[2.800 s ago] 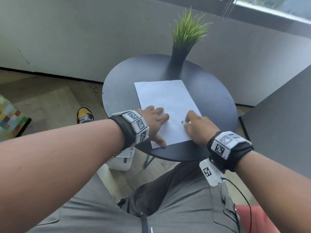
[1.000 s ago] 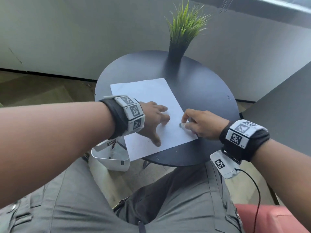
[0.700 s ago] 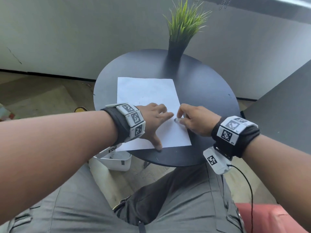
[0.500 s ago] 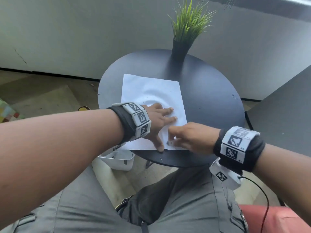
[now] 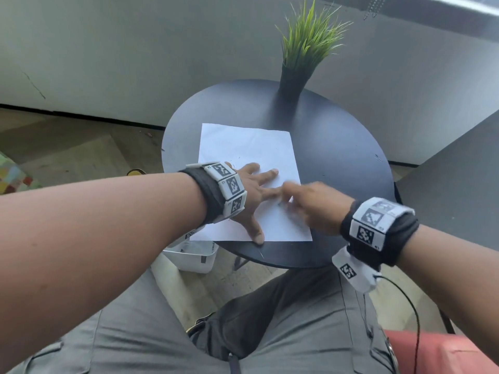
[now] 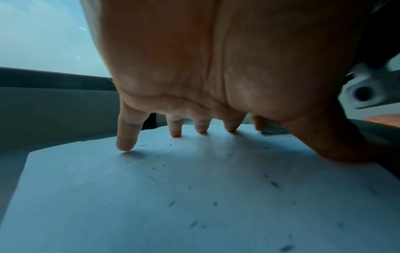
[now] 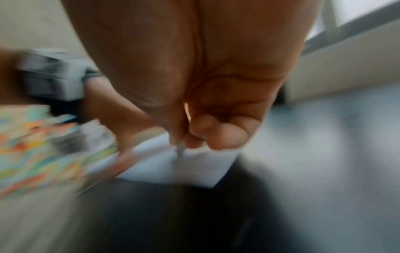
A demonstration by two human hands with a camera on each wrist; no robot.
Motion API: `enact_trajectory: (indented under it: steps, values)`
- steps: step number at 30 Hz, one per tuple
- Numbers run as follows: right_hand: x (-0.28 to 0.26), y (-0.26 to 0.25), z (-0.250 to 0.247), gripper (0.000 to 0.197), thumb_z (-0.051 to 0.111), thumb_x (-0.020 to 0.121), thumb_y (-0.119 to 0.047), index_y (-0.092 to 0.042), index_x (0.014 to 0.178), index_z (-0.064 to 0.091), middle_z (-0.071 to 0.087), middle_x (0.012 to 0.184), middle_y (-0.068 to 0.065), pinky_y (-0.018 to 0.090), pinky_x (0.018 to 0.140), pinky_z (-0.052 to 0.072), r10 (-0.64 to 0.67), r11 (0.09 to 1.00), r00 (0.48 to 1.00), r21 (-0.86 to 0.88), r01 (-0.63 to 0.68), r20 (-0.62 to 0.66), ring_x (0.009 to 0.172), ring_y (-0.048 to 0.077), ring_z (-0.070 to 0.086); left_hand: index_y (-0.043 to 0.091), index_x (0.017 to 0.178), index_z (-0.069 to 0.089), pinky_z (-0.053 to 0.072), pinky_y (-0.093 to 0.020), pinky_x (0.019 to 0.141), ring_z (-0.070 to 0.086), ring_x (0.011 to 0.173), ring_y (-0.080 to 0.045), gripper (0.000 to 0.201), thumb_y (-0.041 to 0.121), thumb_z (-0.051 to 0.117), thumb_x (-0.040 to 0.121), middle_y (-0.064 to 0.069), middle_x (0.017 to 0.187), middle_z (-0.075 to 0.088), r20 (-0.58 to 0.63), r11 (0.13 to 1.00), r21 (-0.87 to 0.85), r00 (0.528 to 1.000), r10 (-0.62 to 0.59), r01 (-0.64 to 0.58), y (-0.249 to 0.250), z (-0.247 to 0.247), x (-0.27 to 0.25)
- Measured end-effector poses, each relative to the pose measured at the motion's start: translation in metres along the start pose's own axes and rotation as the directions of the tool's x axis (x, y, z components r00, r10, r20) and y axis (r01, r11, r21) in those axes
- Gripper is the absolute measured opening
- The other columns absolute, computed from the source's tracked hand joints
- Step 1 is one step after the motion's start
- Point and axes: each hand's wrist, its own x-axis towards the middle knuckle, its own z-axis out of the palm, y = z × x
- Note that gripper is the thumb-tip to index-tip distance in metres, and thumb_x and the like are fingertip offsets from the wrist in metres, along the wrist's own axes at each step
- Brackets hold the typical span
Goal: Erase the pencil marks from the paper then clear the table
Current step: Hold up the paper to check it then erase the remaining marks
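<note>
A white sheet of paper (image 5: 248, 152) lies on the round black table (image 5: 337, 157). My left hand (image 5: 253, 190) presses flat on it with fingers spread, the thumb near the sheet's front edge. Dark eraser crumbs dot the paper (image 6: 194, 188) in the left wrist view. My right hand (image 5: 305, 206), blurred with motion, sits over the sheet's right side just right of the left hand. In the right wrist view its curled fingers (image 7: 216, 135) pinch a small pale eraser (image 7: 180, 150) whose tip meets the paper (image 7: 194, 167).
A potted grass plant (image 5: 302, 55) stands at the table's far edge. A white bin (image 5: 194, 255) sits on the floor under the table's left side. A dark grey surface (image 5: 459, 184) borders the right. My lap is just below the table's front edge.
The right hand has moved back up from the sheet's front edge to beside the left fingers, rubbing fast. The left hand stays pressed on the paper, which has shifted slightly.
</note>
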Motion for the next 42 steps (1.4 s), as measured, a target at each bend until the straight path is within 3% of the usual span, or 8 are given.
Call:
enact_trajectory:
  steps: [7, 12, 16, 21, 25, 30, 36, 42]
  values:
    - [-0.001, 0.011, -0.007, 0.018, 0.048, 0.097, -0.039, -0.024, 0.105, 0.050, 0.062, 0.088, 0.007, 0.035, 0.069, 0.047, 0.105, 0.994, 0.993, 0.034, -0.103, -0.057, 0.083, 0.032, 0.058, 0.030, 0.159, -0.010, 0.022, -0.059, 0.114, -0.003, 0.152, -0.028, 0.132, 0.082, 0.067, 0.066, 0.009, 0.167, -0.015, -0.017, 1.000, 0.017, 1.000, -0.007, 0.007, 0.003, -0.003, -0.005]
    - [-0.019, -0.033, 0.015, 0.014, 0.046, 0.099, -0.031, -0.021, 0.109, 0.048, 0.061, 0.095, 0.006, 0.037, 0.073, 0.047, -0.124, 0.991, 0.985, -0.040, 0.130, 0.117, 0.084, 0.027, 0.053, 0.026, 0.160, -0.009, 0.022, -0.052, 0.116, -0.002, 0.152, -0.027, 0.131, 0.082, 0.065, 0.067, 0.007, 0.167, -0.015, -0.031, 0.999, 0.053, 1.000, -0.001, 0.002, 0.005, -0.004, -0.007]
    - [0.000, 0.002, -0.008, 0.020, 0.045, 0.098, -0.040, -0.022, 0.105, 0.048, 0.062, 0.093, 0.012, 0.040, 0.075, 0.051, 0.129, 0.992, 0.990, -0.002, -0.129, -0.051, 0.083, 0.034, 0.058, 0.027, 0.160, -0.007, 0.024, -0.051, 0.115, 0.001, 0.151, -0.027, 0.132, 0.081, 0.068, 0.066, 0.008, 0.167, -0.013, -0.040, 1.000, 0.024, 0.999, 0.005, -0.004, 0.003, -0.001, -0.006]
    - [-0.020, -0.035, 0.019, 0.014, 0.045, 0.100, -0.030, -0.019, 0.109, 0.048, 0.062, 0.097, 0.008, 0.038, 0.071, 0.045, -0.095, 0.994, 0.991, -0.038, 0.098, 0.091, 0.085, 0.029, 0.054, 0.027, 0.160, -0.009, 0.022, -0.052, 0.116, -0.002, 0.152, -0.027, 0.131, 0.082, 0.066, 0.067, 0.007, 0.167, -0.015, -0.037, 0.999, 0.038, 0.999, 0.010, -0.008, 0.003, -0.001, -0.006]
    - [-0.004, -0.001, -0.003, 0.019, 0.047, 0.098, -0.041, -0.023, 0.105, 0.048, 0.061, 0.094, 0.011, 0.038, 0.074, 0.051, 0.164, 0.986, 0.986, 0.019, -0.164, -0.031, 0.083, 0.033, 0.059, 0.028, 0.160, -0.008, 0.020, -0.053, 0.117, -0.003, 0.152, -0.028, 0.130, 0.081, 0.068, 0.067, 0.008, 0.167, -0.014, -0.040, 1.000, 0.008, 0.999, 0.005, -0.005, 0.003, 0.000, -0.007]
    - [-0.021, -0.044, 0.016, 0.012, 0.045, 0.099, -0.031, -0.021, 0.106, 0.045, 0.060, 0.096, 0.008, 0.038, 0.071, 0.046, -0.037, 0.998, 0.996, -0.038, 0.040, 0.080, 0.086, 0.031, 0.054, 0.031, 0.160, -0.007, 0.021, -0.055, 0.116, -0.002, 0.152, -0.028, 0.129, 0.085, 0.064, 0.066, 0.009, 0.167, -0.014, -0.063, 0.999, -0.010, 0.997, -0.032, 0.032, 0.002, 0.005, -0.007]
    - [-0.015, 0.021, -0.014, 0.017, 0.050, 0.098, -0.038, -0.021, 0.099, 0.052, 0.058, 0.086, 0.001, 0.032, 0.067, 0.042, 0.342, 0.935, 0.936, 0.131, -0.330, -0.079, 0.083, 0.027, 0.056, 0.039, 0.157, 0.011, 0.034, -0.057, 0.103, 0.018, 0.145, -0.029, 0.106, 0.094, 0.039, 0.071, 0.007, 0.166, 0.006, -0.139, 0.985, -0.077, 0.976, -0.166, 0.156, 0.002, 0.014, -0.009]
    - [-0.025, 0.059, -0.007, 0.032, 0.061, 0.088, -0.051, -0.036, 0.116, 0.054, 0.063, 0.099, 0.001, 0.031, 0.084, 0.044, 0.463, 0.854, 0.883, 0.303, -0.422, -0.074, 0.097, 0.022, 0.059, 0.044, 0.148, 0.031, 0.041, -0.047, 0.098, 0.042, 0.127, -0.032, 0.054, 0.058, 0.038, 0.096, -0.005, 0.144, 0.036, -0.188, 0.975, -0.068, 0.957, -0.223, 0.213, -0.005, 0.003, -0.014]
